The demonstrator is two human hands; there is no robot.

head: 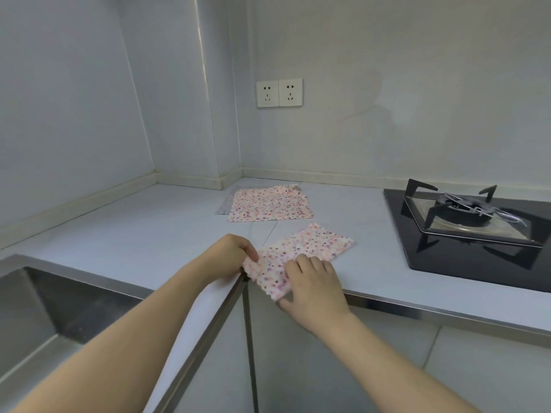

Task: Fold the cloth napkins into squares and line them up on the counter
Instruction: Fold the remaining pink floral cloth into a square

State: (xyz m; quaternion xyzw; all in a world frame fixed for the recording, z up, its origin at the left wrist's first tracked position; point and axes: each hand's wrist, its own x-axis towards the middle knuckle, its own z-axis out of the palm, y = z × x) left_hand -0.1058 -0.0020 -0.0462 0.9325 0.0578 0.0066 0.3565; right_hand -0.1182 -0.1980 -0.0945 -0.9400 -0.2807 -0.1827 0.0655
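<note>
While its near end overhangs the counter (pixel 149 222) edge, the half-folded napkin (pixel 316 241) is pinched by the left hand (pixel 235 251) and gripped by the right hand (pixel 316 284), fingers (pixel 302 263) curled, likely for a squaring fold.

Soft, even light fills the room, a little gray-blue. A bright shiny streak runs down the wall (pixel 200 40) at the upper middle. A faint shadow sits at the upper right. The black stove (pixel 447 257) shines like a mirror. Lines bend near the edges.
</note>
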